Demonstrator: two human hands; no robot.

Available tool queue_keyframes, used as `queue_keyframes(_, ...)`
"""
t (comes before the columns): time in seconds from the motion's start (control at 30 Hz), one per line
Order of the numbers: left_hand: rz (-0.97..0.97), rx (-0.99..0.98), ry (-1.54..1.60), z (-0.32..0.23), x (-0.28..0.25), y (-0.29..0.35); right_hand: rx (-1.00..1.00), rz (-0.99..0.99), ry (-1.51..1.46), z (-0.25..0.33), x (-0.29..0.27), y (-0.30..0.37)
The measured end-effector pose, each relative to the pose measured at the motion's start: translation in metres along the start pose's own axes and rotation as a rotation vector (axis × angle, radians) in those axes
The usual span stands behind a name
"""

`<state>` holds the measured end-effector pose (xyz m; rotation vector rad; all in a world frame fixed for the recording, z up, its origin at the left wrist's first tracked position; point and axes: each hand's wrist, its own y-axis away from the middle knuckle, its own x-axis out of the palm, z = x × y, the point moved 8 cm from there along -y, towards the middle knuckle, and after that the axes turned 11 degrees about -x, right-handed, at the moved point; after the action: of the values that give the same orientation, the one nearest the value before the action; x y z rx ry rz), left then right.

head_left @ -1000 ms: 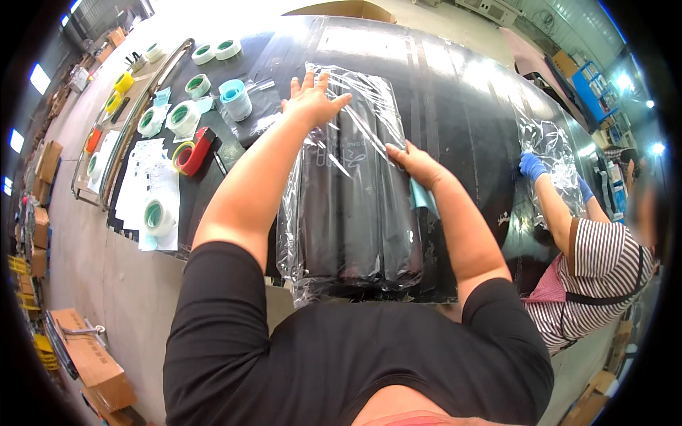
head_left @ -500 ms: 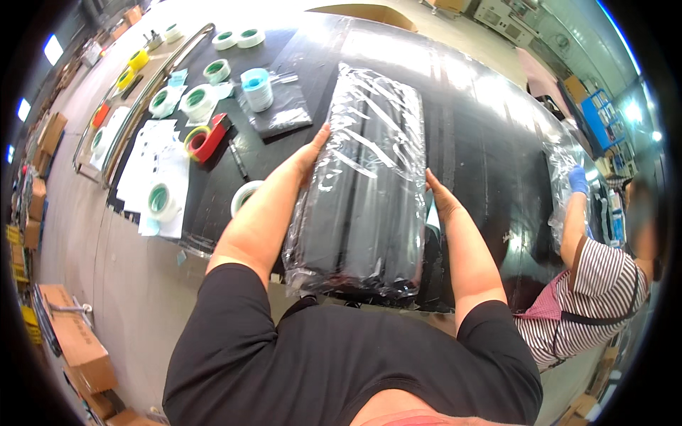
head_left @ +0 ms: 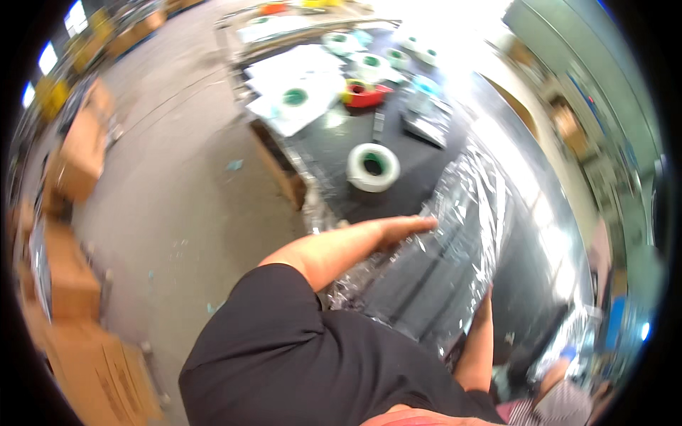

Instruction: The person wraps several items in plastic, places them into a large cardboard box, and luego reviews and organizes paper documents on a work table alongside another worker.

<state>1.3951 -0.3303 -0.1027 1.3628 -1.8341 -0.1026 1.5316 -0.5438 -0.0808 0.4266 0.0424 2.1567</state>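
A long dark package in clear shiny plastic wrap (head_left: pixel 433 284) lies on the black table (head_left: pixel 529 266), its near end close against my body. My left hand (head_left: pixel 408 228) holds the package's left side, fingers stretched along its edge and thumb side hidden. On the opposite side, my right hand (head_left: pixel 486 302) grips the right edge; most of its fingers are out of sight behind the wrap. A large tape roll (head_left: pixel 373 167) lies just beyond my left hand.
Further along the table are a red tape dispenser (head_left: pixel 366 94), a black marker (head_left: pixel 378 126), white papers (head_left: pixel 320 67), several tape rolls and a flat wrapped packet (head_left: pixel 426 122). Cardboard boxes (head_left: pixel 74 277) line the floor at left. At right, a co-worker (head_left: pixel 565 401) handles clear plastic.
My view has swung to the left, so the table and package appear slanted and further right. Both hands remain at the package's sides. The picture is more blurred.
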Motion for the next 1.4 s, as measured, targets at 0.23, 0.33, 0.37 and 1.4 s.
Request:
queue_keyframes(0.23, 0.052, 0.608, 0.187, 0.010, 0.024, 0.124, -0.028, 0.328, 0.082, 0.007, 0.108, -0.003)
queue_keyframes(0.33, 0.149, 0.631, 0.405, 0.041, 0.019, 0.195, -0.045, 0.494, 0.129, 0.004, 0.186, 0.012)
queue_keyframes(0.37, 0.072, 0.688, 0.400, 0.059, 0.008, 0.226, -0.048, 0.547, 0.140, -0.003, 0.214, 0.023)
queue_keyframes(1.4, -2.640, 1.364, 0.740, 0.878, 0.189, 1.504, 0.312, 2.054, -0.304, -0.369, 1.486, 1.033)
